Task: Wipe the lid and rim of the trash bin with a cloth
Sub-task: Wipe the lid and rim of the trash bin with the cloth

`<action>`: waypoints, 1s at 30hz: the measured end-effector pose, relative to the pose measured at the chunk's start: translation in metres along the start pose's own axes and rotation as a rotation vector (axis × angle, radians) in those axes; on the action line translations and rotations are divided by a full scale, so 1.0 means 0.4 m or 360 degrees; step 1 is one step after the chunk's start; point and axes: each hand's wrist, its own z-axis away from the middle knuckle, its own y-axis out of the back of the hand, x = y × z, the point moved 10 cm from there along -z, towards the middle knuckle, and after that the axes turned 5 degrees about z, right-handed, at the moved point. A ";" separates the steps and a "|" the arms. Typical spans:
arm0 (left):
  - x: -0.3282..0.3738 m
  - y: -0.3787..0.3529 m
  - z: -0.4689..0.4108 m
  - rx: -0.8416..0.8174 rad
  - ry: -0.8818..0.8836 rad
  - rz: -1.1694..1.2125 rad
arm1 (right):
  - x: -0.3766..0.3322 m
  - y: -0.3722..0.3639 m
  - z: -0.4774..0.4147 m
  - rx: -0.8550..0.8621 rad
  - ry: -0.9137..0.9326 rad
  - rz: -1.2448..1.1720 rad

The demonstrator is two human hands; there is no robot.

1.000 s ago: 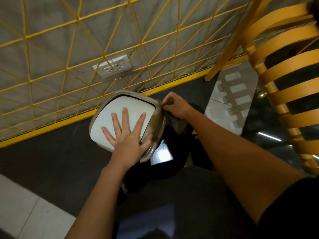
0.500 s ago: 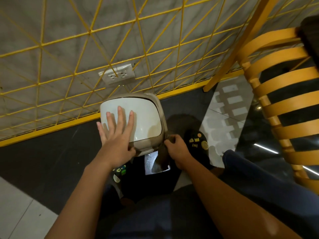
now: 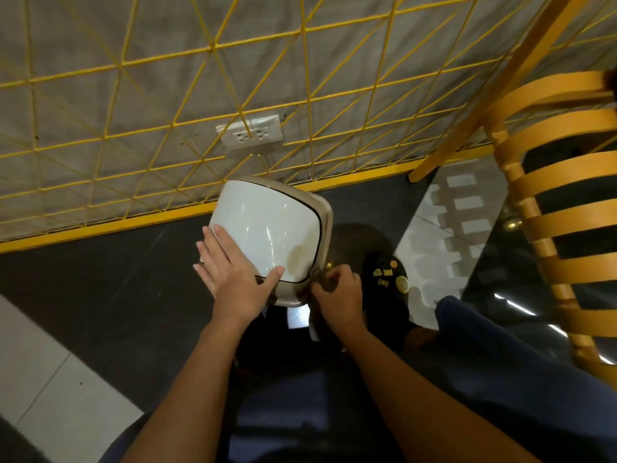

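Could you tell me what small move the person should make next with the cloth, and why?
Probably slide the right hand and its cloth farther along the beige rim, since the left hand lies flat, steadying the white lid.

Left hand [image 3: 235,279] now slid from lid [image 3: 267,232] centre to near-left edge, thumb on front rim [image 3: 325,228]. Right hand [image 3: 339,290] with cloth [image 3: 319,277], earlier at rim's far right side, now at near-right corner.

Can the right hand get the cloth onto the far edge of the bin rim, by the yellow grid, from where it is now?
Probably yes: the right hand works the near rim, and nothing blocks the right side.
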 end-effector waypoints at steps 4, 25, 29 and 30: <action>-0.004 -0.002 -0.002 0.0012 -0.0015 -0.0027 | -0.065 0.029 -0.082 0.0006 0.0089 0.0187; 0.001 -0.005 -0.005 0.0024 -0.0035 -0.0008 | -0.132 0.050 -0.150 0.0029 0.0352 0.0341; 0.000 -0.006 -0.004 0.0021 -0.0039 0.0006 | -0.158 0.094 -0.216 0.0178 0.0254 0.0282; 0.001 -0.006 -0.003 0.0017 -0.0046 0.0007 | -0.165 0.101 -0.226 0.0189 0.0258 0.0279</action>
